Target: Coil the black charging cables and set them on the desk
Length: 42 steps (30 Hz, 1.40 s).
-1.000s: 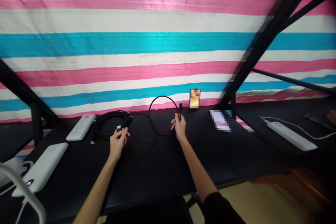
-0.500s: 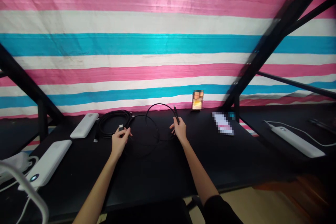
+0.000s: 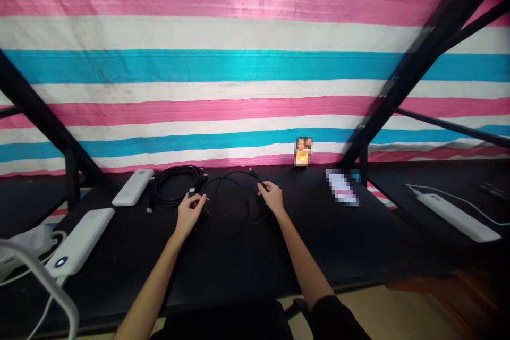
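A thin black cable (image 3: 247,194) lies in loose loops on the black table (image 3: 235,271), between my two hands. My left hand (image 3: 190,213) pinches one end of it, where a plug with a pale metal tip (image 3: 192,190) points up past the fingers. Held by my right hand (image 3: 272,197) is the other end, whose slim dark connector (image 3: 255,174) leans up and to the left. Just beyond my left hand a coiled black cable (image 3: 156,186) rests on the table, with its pale-tipped ends showing around the coil.
White power banks lie left, one farther back (image 3: 133,187) and one nearer (image 3: 82,241), beside a white adapter (image 3: 30,252). Another white power bank (image 3: 458,218) with a cable is at right. Blurred-out items (image 3: 341,187) sit right of centre. Black frame bars rise on both sides.
My right hand has lowered its connector end, which now tilts further left. The loops between my hands have sunk flatter to the table. The view has shifted slightly.
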{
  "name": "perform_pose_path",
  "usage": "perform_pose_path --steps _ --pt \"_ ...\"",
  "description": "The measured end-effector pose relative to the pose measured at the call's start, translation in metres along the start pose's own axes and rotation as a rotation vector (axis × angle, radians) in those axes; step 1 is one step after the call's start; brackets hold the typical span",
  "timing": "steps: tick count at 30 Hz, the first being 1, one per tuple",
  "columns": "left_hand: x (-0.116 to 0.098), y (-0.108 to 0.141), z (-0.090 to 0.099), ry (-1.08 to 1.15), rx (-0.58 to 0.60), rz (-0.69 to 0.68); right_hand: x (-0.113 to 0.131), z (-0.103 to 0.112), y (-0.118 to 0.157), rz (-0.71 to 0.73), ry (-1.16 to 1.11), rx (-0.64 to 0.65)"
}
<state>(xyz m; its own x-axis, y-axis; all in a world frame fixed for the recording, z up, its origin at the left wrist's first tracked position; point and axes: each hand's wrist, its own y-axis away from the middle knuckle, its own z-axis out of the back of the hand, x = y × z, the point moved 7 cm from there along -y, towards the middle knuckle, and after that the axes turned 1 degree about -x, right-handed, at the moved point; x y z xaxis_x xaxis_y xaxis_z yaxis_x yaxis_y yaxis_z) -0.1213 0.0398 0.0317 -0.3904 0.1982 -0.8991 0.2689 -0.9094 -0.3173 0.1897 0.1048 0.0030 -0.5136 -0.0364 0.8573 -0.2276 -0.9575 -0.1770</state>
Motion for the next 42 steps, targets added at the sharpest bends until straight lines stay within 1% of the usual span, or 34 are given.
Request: perform_pose_path --steps 3,5,9,12,16,19,21,25,27,30,33,35,38,40,42 --pt "0.008 0.001 -0.008 0.003 0.07 0.043 0.0 0.003 -0.001 0.008 0.003 -0.049" --pt "0.013 0.002 -0.011 0.001 0.11 0.07 0.001 0.004 0.0 0.011 0.03 -0.056" --pt "0.02 0.004 -0.016 0.017 0.182 0.112 0.006 0.0 0.003 0.018 0.143 -0.004" --pt "0.023 0.007 -0.024 0.069 0.259 0.174 0.008 -0.001 0.006 -0.003 0.193 0.012" --pt "0.018 0.013 -0.033 0.152 0.351 0.243 0.009 -0.001 0.008 -0.026 0.193 0.014" --pt "0.013 0.015 -0.036 0.227 0.38 0.27 0.011 -0.003 0.01 -0.021 0.224 0.051" --pt "0.01 0.016 -0.035 0.308 0.371 0.294 0.012 -0.005 0.011 -0.028 0.241 0.077" --pt "0.01 0.017 -0.034 0.549 0.313 0.396 0.012 -0.005 0.011 -0.081 0.218 0.098" --pt "0.01 0.019 -0.036 0.606 0.31 0.438 0.011 -0.005 0.011 -0.108 0.205 0.094" --pt "0.006 0.025 -0.044 0.583 0.4 0.452 0.011 -0.005 0.011 -0.118 0.197 0.089" --pt "0.002 0.032 -0.052 0.52 0.493 0.448 0.012 -0.01 0.012 -0.079 0.194 0.102" --pt "0.004 0.033 -0.054 0.482 0.49 0.436 0.014 -0.015 0.014 -0.045 0.159 0.113" --pt "0.007 0.025 -0.046 0.457 0.391 0.396 0.02 -0.019 0.013 0.037 -0.028 0.074" --pt "0.009 0.017 -0.037 0.451 0.309 0.367 0.024 -0.015 0.011 0.094 -0.184 -0.001" --pt "0.008 0.011 -0.029 0.451 0.241 0.343 0.024 -0.006 0.007 0.113 -0.297 -0.106"
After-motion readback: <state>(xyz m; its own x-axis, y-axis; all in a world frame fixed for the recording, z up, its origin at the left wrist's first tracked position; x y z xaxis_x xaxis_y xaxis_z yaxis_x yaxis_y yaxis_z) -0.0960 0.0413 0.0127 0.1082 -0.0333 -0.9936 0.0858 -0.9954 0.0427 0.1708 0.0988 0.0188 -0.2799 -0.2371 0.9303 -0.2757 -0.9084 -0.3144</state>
